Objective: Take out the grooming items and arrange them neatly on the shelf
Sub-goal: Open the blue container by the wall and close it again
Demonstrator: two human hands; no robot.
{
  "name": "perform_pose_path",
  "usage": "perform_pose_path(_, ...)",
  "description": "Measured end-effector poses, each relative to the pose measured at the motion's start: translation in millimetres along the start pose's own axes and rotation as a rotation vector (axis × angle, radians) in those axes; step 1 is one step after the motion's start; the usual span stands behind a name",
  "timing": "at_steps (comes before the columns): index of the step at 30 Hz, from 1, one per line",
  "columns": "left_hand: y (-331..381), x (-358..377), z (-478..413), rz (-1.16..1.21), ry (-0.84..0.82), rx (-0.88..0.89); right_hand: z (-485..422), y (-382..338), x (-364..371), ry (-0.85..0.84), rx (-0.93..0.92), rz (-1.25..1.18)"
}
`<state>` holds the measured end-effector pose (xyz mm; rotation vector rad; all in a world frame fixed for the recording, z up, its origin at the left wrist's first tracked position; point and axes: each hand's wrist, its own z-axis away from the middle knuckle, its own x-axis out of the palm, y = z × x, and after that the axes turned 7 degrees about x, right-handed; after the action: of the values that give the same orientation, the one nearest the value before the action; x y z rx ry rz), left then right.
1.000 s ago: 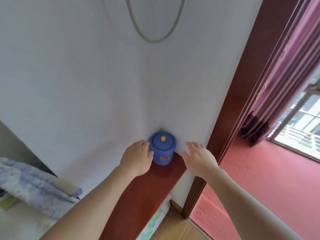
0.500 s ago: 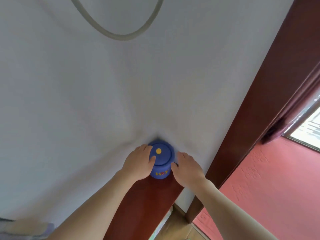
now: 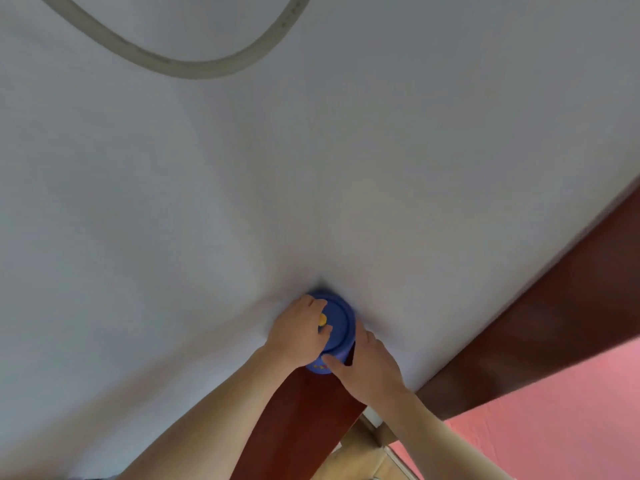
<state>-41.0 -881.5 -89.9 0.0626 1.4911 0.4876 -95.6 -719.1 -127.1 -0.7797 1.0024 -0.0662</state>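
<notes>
A blue round jar with a lid and a small yellow knob stands at the far end of a dark red-brown wooden shelf, tight in the corner of the white walls. My left hand lies over the lid's left side, its fingers curled at the yellow knob. My right hand grips the jar's body from the right, thumb across the front over the coloured lettering. What is inside the jar is hidden.
A dark wooden door frame runs up to the right of the shelf. Pink floor shows at the lower right. A grey hose loops on the wall above.
Both hands have closed in on the jar from its sides. The left hand has slid onto the lid at the knob, and the right hand has wrapped round the body. The camera has moved closer.
</notes>
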Motion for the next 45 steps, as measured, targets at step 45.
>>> perform_pose_path(45, -31.5, -5.5, 39.0, 0.254, 0.298, -0.104, -21.6, -1.2, 12.2, -0.055, 0.077, 0.012)
